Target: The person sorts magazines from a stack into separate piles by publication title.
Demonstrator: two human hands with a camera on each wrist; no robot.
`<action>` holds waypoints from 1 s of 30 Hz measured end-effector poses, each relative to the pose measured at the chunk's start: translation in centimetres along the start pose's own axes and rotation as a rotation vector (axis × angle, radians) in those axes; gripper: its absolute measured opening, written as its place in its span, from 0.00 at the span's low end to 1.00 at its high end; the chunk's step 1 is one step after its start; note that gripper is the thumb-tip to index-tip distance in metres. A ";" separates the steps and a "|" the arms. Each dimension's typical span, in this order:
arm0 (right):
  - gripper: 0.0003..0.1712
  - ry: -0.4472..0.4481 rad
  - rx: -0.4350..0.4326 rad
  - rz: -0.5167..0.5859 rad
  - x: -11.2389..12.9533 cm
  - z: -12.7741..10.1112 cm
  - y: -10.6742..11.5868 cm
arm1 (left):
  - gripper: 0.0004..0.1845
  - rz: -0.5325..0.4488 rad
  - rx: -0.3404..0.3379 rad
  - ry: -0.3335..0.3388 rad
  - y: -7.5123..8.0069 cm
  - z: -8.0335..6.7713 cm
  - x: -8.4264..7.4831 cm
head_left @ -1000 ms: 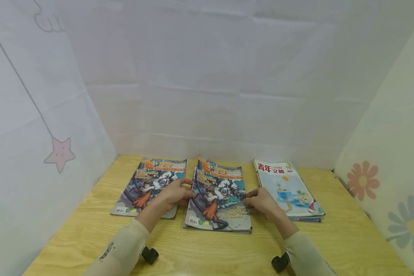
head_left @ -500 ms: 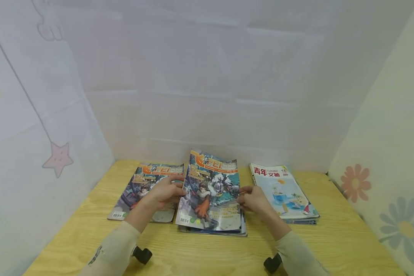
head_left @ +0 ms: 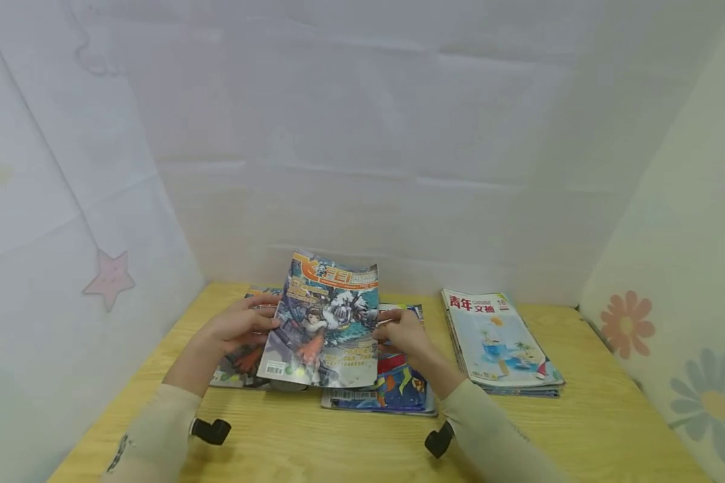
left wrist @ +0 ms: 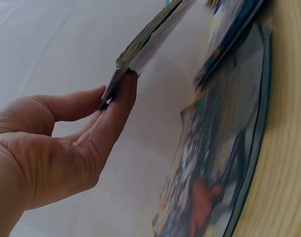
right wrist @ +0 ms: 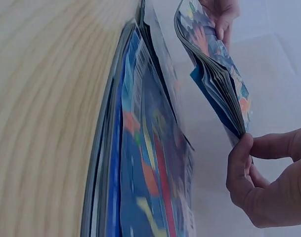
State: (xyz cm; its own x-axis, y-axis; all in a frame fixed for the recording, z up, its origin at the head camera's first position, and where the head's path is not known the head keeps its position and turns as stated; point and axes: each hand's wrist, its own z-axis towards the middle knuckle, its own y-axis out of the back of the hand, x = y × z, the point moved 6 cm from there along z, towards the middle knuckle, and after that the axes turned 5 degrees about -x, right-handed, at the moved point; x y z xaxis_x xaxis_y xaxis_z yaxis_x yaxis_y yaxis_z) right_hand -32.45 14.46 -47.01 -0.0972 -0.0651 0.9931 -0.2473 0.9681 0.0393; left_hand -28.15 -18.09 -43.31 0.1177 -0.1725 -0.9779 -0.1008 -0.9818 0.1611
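Observation:
Between my two hands a magazine (head_left: 326, 329) with an orange title and a cartoon figure hangs above the table, tilted up at its far edge. My left hand (head_left: 242, 325) pinches its left edge, thumb on top and fingers beneath, as the left wrist view shows. On the opposite edge my right hand (head_left: 403, 330) pinches it too; in the right wrist view the pages fan apart near the fingers. Below lies the middle stack, topped by a blue magazine (head_left: 399, 392) and partly covered. A look-alike magazine (head_left: 235, 376) lies at the left, mostly hidden by the lifted one and my left hand.
To the right stands a stack of magazines with a white-and-blue cover (head_left: 501, 342). The wooden table (head_left: 314, 443) meets a pale cloth wall (head_left: 399, 221) behind. Patterned cloth with flowers (head_left: 625, 325) and a star (head_left: 110, 276) hangs at the sides.
Both hands have lifted the top magazine off the middle stack and carried it left, partly over the left magazine. The blue magazine beneath has come into view.

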 end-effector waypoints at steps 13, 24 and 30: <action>0.24 -0.050 0.048 0.083 -0.1 2.5 -7.8 | 0.38 -0.012 -0.075 0.093 7.3 0.5 2.9; 0.17 -0.037 -0.032 -0.055 -1.4 4.2 -10.2 | 0.37 -0.065 -0.157 0.191 9.2 1.7 6.4; 0.13 0.035 -0.084 -0.159 -1.6 4.2 -10.0 | 0.34 -0.056 -0.155 0.174 8.3 2.2 6.5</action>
State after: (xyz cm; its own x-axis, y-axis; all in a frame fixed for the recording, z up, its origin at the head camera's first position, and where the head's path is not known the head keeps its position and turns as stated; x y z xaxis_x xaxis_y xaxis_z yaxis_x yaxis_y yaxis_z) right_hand -33.91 3.90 -49.40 -0.0291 -0.2120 0.9768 -0.1753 0.9632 0.2039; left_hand -30.42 -27.20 -48.61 0.2887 -0.1154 -0.9504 0.0625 -0.9883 0.1389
